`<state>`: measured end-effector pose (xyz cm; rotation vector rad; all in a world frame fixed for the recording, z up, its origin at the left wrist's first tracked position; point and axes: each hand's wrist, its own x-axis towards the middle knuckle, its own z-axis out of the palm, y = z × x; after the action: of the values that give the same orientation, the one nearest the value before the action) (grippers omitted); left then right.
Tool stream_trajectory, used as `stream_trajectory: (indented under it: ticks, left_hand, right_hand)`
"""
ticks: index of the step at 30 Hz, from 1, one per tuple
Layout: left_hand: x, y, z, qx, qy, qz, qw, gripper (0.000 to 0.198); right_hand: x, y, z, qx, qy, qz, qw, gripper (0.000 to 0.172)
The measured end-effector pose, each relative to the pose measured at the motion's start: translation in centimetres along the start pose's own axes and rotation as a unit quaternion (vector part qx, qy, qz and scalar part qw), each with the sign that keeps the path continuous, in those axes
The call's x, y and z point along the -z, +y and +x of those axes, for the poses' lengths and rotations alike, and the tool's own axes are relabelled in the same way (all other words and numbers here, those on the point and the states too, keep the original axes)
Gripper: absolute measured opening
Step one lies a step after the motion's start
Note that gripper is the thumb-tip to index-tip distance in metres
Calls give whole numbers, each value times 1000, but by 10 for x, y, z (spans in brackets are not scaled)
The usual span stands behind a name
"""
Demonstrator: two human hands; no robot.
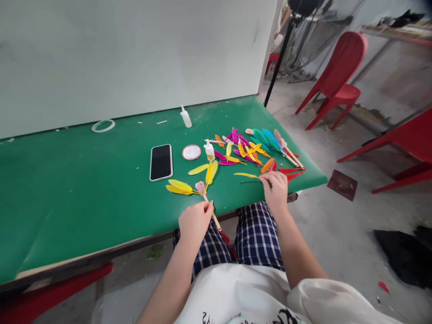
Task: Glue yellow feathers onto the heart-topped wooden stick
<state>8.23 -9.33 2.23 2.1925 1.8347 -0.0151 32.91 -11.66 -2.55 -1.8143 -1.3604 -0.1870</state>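
My left hand [195,221] is closed around a pale wooden stick [216,221] at the table's near edge. Yellow feathers [180,186] fan out from the stick's upper end, about a small pinkish piece [200,186]. A red tassel [224,236] hangs at its lower end. My right hand [275,186] pinches one thin yellow feather [246,175] by its end, just above the table and apart from the stick. Past the stick's tip lies a loose yellow feather [198,169]. Beyond my right hand is a pile of magenta, orange and yellow feathers [251,150].
On the green table [84,198] lie a phone [161,162], a round lid [191,152] and a clear ring [103,126]. Two small bottles stand there, one near [209,150], one farther [186,117]. Teal feathers [266,138] lie at right. Red chairs [340,72] stand beyond.
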Motion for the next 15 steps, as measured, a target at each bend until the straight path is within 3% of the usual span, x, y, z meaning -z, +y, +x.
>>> stream_trajectory:
  ticks: [5,11,15]
  left_hand:
    - [1,2,-6,-18,-11,-1,1000,43]
    - [-1,5,-8,-40,-11,-16,999,43]
    - [-1,6,-6,-50,-14,-17,999,42]
  right_hand:
    - [-2,-17,0,-21,-22,71,997,20]
    - [-15,-27,-2,-103,-51,151,982,23]
    - [-20,-31,-1,-85,-70,135,985,22]
